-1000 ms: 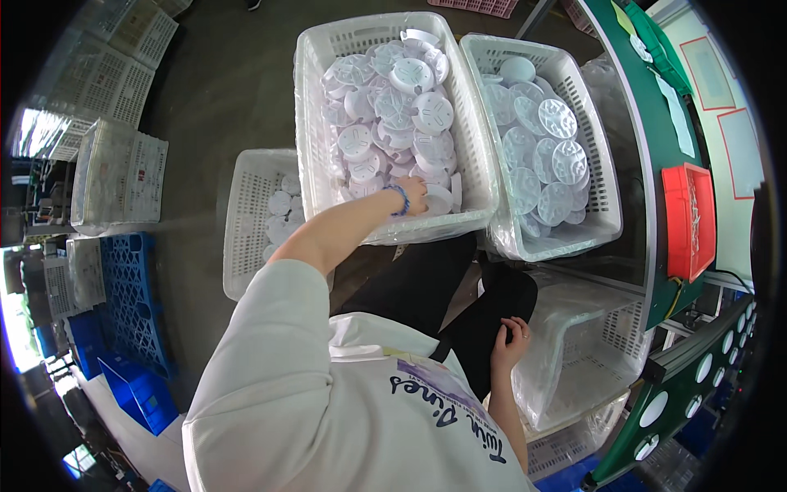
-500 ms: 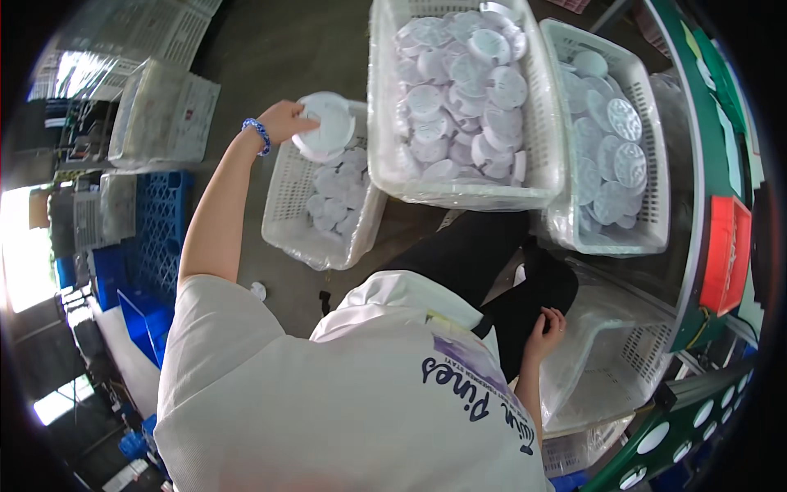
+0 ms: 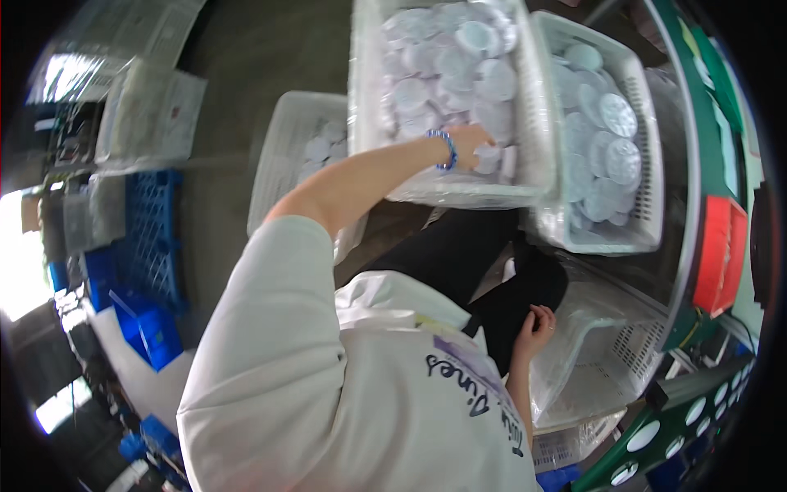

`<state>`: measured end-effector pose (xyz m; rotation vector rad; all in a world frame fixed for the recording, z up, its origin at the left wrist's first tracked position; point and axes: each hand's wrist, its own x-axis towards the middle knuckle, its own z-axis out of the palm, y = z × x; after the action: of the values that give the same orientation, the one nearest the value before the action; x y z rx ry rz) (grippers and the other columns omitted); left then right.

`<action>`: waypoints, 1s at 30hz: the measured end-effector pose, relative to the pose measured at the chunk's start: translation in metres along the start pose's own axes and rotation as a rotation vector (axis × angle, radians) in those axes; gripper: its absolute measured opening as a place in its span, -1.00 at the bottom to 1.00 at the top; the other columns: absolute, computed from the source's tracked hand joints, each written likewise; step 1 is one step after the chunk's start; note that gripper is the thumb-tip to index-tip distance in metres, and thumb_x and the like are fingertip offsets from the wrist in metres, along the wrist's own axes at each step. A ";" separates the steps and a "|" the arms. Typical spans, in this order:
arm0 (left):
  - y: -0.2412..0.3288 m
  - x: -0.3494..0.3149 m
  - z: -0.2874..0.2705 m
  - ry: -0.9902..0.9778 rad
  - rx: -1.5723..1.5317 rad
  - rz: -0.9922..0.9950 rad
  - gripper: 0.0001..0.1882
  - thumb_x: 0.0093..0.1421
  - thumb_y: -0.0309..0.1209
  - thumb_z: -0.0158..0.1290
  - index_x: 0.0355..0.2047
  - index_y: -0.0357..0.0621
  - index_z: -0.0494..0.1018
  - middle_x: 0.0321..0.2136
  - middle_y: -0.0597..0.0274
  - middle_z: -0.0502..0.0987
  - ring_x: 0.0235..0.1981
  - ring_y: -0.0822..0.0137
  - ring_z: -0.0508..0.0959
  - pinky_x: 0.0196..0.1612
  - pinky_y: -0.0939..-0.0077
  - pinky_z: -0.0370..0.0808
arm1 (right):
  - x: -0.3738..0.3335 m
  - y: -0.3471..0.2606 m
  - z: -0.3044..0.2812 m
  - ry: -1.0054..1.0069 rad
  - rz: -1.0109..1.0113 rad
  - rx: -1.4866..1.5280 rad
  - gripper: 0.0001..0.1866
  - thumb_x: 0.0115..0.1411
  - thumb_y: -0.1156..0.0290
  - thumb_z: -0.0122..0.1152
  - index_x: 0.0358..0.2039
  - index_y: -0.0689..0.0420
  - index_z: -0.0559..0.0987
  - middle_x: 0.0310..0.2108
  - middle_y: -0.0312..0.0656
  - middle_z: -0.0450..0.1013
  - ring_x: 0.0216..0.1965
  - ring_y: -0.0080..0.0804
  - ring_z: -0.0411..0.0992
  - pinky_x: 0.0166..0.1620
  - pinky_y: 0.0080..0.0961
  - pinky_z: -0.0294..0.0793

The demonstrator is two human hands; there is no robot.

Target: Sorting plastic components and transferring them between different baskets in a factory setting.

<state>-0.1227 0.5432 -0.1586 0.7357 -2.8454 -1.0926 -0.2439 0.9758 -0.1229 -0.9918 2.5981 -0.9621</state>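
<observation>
My left hand [image 3: 471, 146], with a blue bead bracelet on the wrist, reaches across into the near end of the large white basket [image 3: 537, 176]. Its fingers are bent round a white round plastic piece [image 3: 487, 159], partly hidden by the hand. Many similar white discs [image 3: 478, 37] fill this plastic-lined basket. Against my black-trousered leg rests my right hand [image 3: 537, 322], holding nothing, its fingers loosely apart. Left of the large basket and partly behind my left arm, a lower white basket [image 3: 270, 156] holds smaller-looking white pieces [image 3: 321, 148].
Another lined basket [image 3: 652, 189] of clear-white discs stands right of the large one. A red bin [image 3: 720, 256] sits on the green bench edge [image 3: 697, 164]. An open lined basket [image 3: 607, 369] is beside my right hand. Blue pallets [image 3: 152, 238] and stacked crates [image 3: 152, 115] stand at left.
My left hand has swung right from the lower left basket, where it held a large white disc, into the large basket. That disc is out of the hand. My right hand stays on my leg.
</observation>
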 end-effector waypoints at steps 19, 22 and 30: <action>0.004 0.070 0.035 -0.127 0.838 0.335 -0.63 0.09 -0.28 -0.03 -0.05 0.34 0.39 0.05 0.23 0.30 0.09 0.17 0.28 -0.03 0.03 0.31 | 0.007 -0.009 -0.006 0.069 0.058 0.015 -0.93 0.03 0.52 0.12 -0.43 0.13 0.55 -0.23 -0.14 0.39 -0.12 -0.20 0.33 -0.02 -0.36 0.27; -0.031 0.063 0.039 -0.151 0.968 0.496 -0.61 0.13 -0.23 -0.08 0.01 0.37 0.32 0.17 0.35 0.19 0.15 0.16 0.23 0.00 -0.07 0.27 | 0.006 -0.012 -0.005 0.078 0.061 0.022 -0.93 0.01 0.51 0.13 -0.45 0.13 0.55 -0.24 -0.13 0.40 -0.12 -0.18 0.34 -0.04 -0.34 0.29; -0.037 0.066 0.002 -0.097 1.082 0.582 -0.72 0.15 -0.21 -0.11 -0.12 0.51 0.37 0.19 0.45 0.16 0.13 -0.01 0.24 -0.05 -0.08 0.31 | 0.003 -0.011 -0.005 0.091 0.067 -0.015 -0.92 0.00 0.51 0.13 -0.45 0.11 0.56 -0.24 -0.14 0.41 -0.13 -0.18 0.34 -0.05 -0.32 0.29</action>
<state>-0.1660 0.4928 -0.1937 -0.2313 -3.2130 0.5438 -0.2422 0.9700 -0.1119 -0.8777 2.6981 -0.9949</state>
